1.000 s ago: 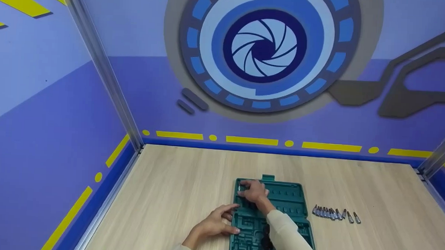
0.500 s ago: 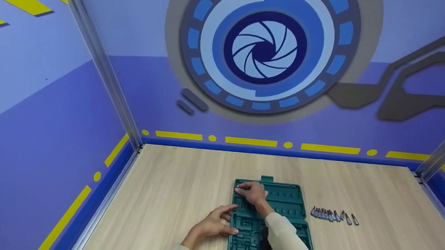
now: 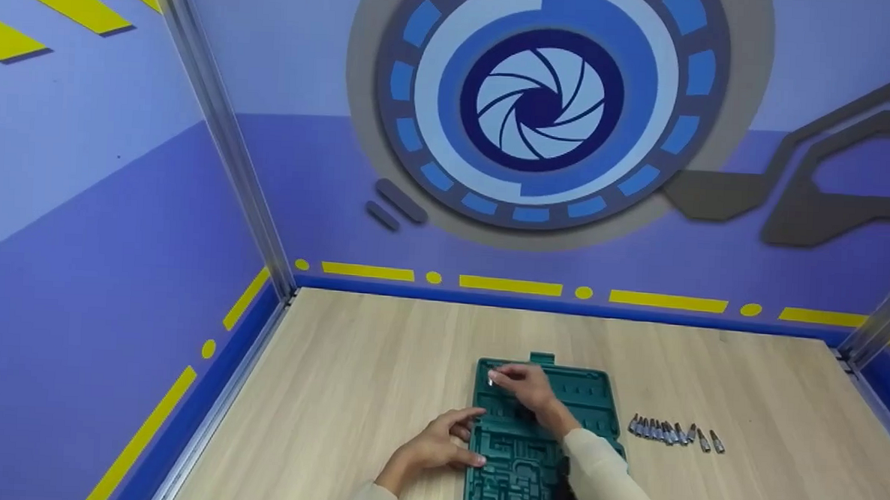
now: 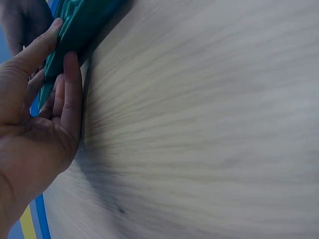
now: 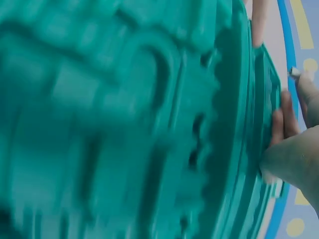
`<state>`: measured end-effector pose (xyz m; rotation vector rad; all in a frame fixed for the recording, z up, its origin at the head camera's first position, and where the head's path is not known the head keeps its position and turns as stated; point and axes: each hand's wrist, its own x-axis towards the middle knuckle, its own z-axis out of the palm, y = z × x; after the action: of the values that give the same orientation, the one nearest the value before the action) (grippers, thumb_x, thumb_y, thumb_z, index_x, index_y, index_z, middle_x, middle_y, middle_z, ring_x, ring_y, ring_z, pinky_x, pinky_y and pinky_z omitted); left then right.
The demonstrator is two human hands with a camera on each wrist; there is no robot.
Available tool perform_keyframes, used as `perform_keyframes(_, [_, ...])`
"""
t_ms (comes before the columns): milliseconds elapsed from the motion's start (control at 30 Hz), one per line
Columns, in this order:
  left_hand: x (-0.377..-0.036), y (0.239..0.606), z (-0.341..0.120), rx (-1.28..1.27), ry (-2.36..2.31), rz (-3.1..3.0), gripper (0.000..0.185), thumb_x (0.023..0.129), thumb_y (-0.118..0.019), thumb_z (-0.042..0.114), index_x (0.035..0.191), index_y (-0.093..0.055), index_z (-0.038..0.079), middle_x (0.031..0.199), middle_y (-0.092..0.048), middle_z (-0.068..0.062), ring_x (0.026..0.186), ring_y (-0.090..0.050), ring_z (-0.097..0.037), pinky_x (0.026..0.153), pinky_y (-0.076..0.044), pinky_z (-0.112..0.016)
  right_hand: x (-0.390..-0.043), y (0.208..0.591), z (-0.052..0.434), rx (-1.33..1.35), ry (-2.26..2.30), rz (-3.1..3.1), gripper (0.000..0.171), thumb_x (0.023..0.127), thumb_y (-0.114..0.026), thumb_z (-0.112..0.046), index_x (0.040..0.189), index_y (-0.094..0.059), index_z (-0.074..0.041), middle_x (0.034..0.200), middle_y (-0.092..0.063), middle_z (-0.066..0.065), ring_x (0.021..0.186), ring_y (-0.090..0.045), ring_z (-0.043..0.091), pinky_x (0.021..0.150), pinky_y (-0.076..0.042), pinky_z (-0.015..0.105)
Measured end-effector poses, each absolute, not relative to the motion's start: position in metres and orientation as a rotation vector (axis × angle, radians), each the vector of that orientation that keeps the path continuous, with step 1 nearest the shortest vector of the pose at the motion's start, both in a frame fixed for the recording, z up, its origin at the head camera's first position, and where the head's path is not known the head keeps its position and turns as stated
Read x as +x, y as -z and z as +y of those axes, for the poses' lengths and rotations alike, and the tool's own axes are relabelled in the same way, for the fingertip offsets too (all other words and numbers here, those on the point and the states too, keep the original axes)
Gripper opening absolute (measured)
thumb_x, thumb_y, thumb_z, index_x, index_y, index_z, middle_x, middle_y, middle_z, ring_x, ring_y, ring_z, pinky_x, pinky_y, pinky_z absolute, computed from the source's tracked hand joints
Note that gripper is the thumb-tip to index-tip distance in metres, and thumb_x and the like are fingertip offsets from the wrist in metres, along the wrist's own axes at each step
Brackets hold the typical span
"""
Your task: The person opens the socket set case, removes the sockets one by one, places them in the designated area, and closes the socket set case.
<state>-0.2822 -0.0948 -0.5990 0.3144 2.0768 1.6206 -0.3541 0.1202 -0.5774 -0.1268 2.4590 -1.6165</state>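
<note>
Near the front edge of the worktop (image 3: 380,352), about mid-width, lies an open green tool case (image 3: 557,435), moulded tray up, latch tab at its far edge. Left hand (image 3: 436,449) rests at the case's left edge w/ fingers straight & relaxed; the left wrist view shows thumb over the rim and fingertips along the side wall, palm on the wood, not clenched. Right hand (image 3: 529,389) is over the far-left corner of the case, fingers pinching a small silver bit (image 3: 491,380); the right wrist view shows its metal tip just past the fingertips, tho the tray there is blurred, so can't tell which slot it's over. Cream sleeve (image 3: 600,475) crosses the case's right half. Right of the case, apart from it, a row of bits (image 3: 674,431) lies on the wood, side by side, approx. level w/ the case's middle.
</note>
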Motion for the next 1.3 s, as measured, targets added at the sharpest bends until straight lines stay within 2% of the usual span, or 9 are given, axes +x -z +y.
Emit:
perform_keyframes(133, [-0.285,0.598,-0.092,0.340,-1.630,2.083,0.074,0.084,-0.083,0.007,0.150,-0.051,0.015,0.118,-0.058,-0.008,0.106,-0.053,-0.021,0.079,-0.055,-0.030,-0.351,0.559,0.152,-0.231,1.507,2.355,0.034,0.098,-0.069,-0.032,0.114,-0.076,-0.003,0.111,-0.075,0.008,0.103,-0.067,0.017,0.097,-0.055,0.044])
perform_keyframes(300, [-0.284,0.597,-0.096,0.338,-1.635,2.072,0.075,0.083,-0.083,0.003,0.151,-0.050,0.011,0.117,-0.056,-0.009,0.106,-0.052,-0.023,0.077,-0.054,-0.029,-0.346,0.538,0.187,-0.257,1.485,2.218,0.039,0.101,-0.066,-0.026,0.122,-0.068,0.007,0.118,-0.072,0.018,0.110,-0.070,0.025,0.102,-0.054,0.049])
perform_keyframes(400, [-0.284,0.598,-0.097,0.318,-1.625,2.046,0.077,0.083,-0.082,-0.001,0.151,-0.049,0.010,0.118,-0.054,-0.010,0.104,-0.051,-0.023,0.074,-0.055,-0.030,-0.339,0.533,0.208,-0.184,1.494,2.211,0.037,0.102,-0.063,-0.023,0.122,-0.065,0.008,0.116,-0.071,0.020,0.107,-0.070,0.024,0.100,-0.056,0.046])
perform_keyframes(633, [-0.287,0.596,-0.093,0.302,-1.625,2.053,0.079,0.082,-0.082,-0.003,0.152,-0.048,0.010,0.119,-0.055,-0.012,0.101,-0.055,-0.021,0.074,-0.059,-0.035,-0.323,0.520,0.260,-0.086,1.587,2.211,0.038,0.107,-0.052,-0.013,0.133,-0.053,0.013,0.113,-0.069,0.019,0.099,-0.070,0.020,0.093,-0.059,0.039])
perform_keyframes(867, [-0.278,0.598,-0.094,0.269,-1.634,2.025,0.081,0.082,-0.081,-0.002,0.153,-0.046,0.010,0.120,-0.053,-0.012,0.104,-0.050,-0.022,0.074,-0.056,-0.032,-0.304,0.519,0.308,-0.102,1.597,2.184,0.041,0.108,-0.050,-0.012,0.138,-0.049,0.015,0.111,-0.071,0.012,0.100,-0.070,0.020,0.091,-0.060,0.035])
perform_keyframes(1067, [-0.283,0.592,-0.092,0.291,-1.642,2.021,0.082,0.082,-0.081,-0.002,0.154,-0.044,0.008,0.122,-0.050,-0.012,0.105,-0.046,-0.023,0.072,-0.052,-0.029,-0.290,0.516,0.352,-0.091,1.558,2.208,0.044,0.108,-0.047,-0.012,0.141,-0.044,0.017,0.106,-0.069,0.009,0.092,-0.065,0.015,0.079,-0.057,0.025])
perform_keyframes(1300, [-0.281,0.597,-0.099,0.325,-1.616,2.045,0.082,0.082,-0.082,0.001,0.154,-0.044,0.007,0.125,-0.051,-0.012,0.107,-0.047,-0.024,0.076,-0.054,-0.030,-0.277,0.522,0.387,-0.007,1.519,2.157,0.051,0.106,-0.051,-0.012,0.147,-0.036,0.016,0.103,-0.069,0.003,0.091,-0.061,0.013,0.079,-0.054,0.026])
